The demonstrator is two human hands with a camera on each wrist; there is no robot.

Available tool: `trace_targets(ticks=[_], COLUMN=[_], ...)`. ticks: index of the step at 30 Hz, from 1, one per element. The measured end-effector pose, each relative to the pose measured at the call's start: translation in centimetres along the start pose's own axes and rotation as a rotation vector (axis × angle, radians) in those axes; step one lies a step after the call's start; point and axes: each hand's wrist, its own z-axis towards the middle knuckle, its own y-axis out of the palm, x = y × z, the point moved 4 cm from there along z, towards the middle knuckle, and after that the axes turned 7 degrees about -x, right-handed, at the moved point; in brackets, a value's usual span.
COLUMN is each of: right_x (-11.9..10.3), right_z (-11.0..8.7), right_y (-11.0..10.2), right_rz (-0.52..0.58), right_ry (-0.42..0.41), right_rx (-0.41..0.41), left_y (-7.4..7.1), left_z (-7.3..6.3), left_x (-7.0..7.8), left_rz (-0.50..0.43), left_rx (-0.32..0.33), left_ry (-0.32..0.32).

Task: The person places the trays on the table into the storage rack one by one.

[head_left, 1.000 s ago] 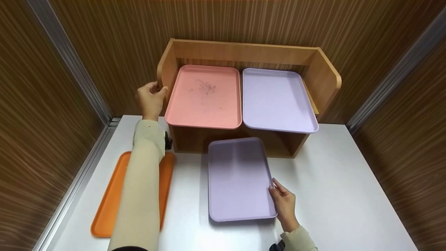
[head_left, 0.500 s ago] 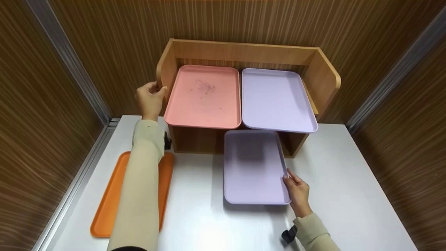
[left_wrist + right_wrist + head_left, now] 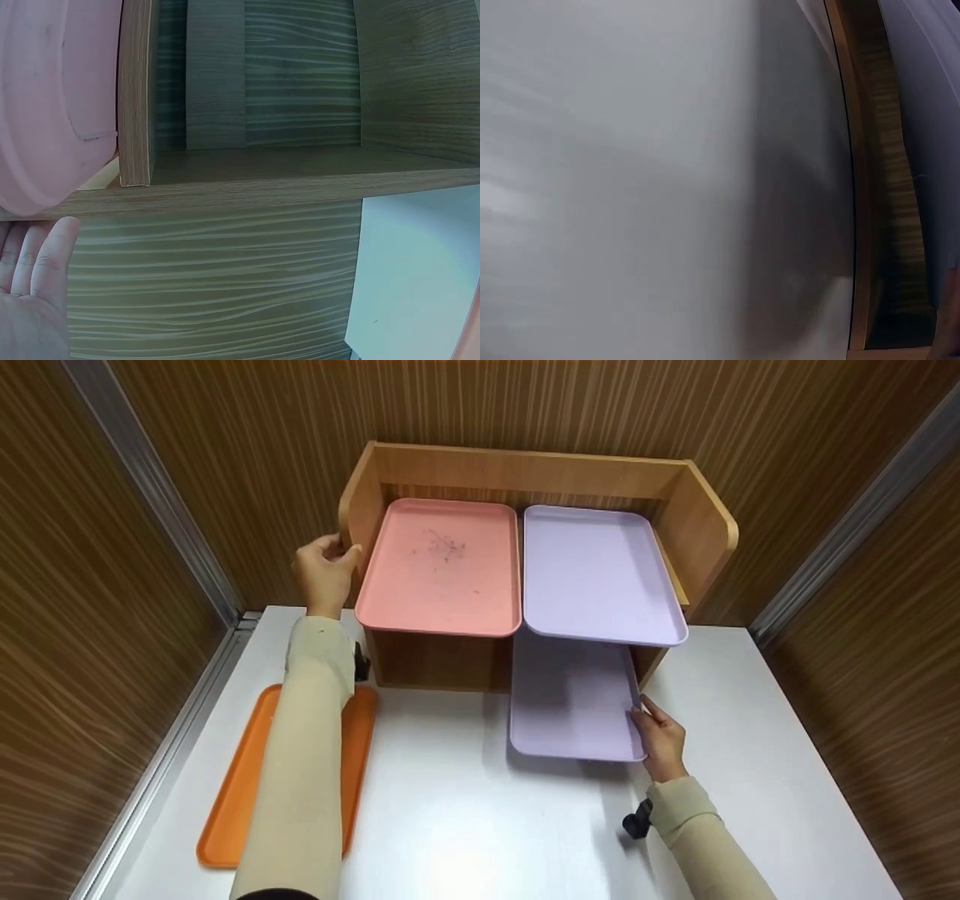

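Observation:
My left hand [image 3: 325, 574] is at the left side panel of a wooden two-level shelf [image 3: 529, 465], thumb and fingers pinching its edge. In the left wrist view, the fingers [image 3: 46, 262] reach that panel beside the pink tray. My right hand [image 3: 661, 741] holds a lilac tray [image 3: 577, 720] by its right rim, thumb on top. The tray's far end is inside the lower right part of the shelf, hidden by the upper tray; its near end sticks out above the table. The right wrist view shows only a strip of this tray [image 3: 937, 127].
On the upper level lie a pink tray [image 3: 442, 592] with dark marks and another lilac tray [image 3: 600, 574], side by side. An orange tray [image 3: 236, 802] lies on the white table [image 3: 442, 817], partly under the left forearm. Wood-patterned walls [image 3: 862, 622] enclose the table.
My right hand has moved the lower lilac tray to the right and away from me, so its far end has passed beneath the upper lilac tray. The left hand stays put.

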Motion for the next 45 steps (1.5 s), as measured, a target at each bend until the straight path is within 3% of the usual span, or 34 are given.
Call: trace_targets(ticks=[7,12,18,23,32,38,45], right_x=[-0.3,-0.8,-1.8,-2.6,-1.1,-1.2,-0.6], right_z=[2.5,3.5,4.6,4.7,5.7,5.9,6.0], right_y=[-0.2,0.1,0.7,1.3,0.8,0.7,0.3], right_rz=[-0.056,-0.03,-0.093,-0.096,-0.153,-0.208,-0.133], right_ry=[-0.09,-0.141,-0.187,-0.182,-0.179,-0.187,-0.167], right_rx=[0.04,0.059,0.077,0.049,0.066,0.047,0.038], left_y=[0.1,0.2,0.2,0.0,0.1,0.1,0.1], left_z=[0.0,0.1,0.2,0.2,-0.1,-0.1,0.1], left_x=[0.2,0.3,0.4,0.3,0.0,0.0,-0.1], left_rz=[0.007,-0.009,-0.036,-0.047,-0.041,-0.043,-0.028], left_rx=[-0.001,-0.009,-0.013,-0.014,-0.027,-0.027,-0.029], left_ry=[0.006,-0.003,-0.006,-0.005,-0.01,-0.011,-0.03])
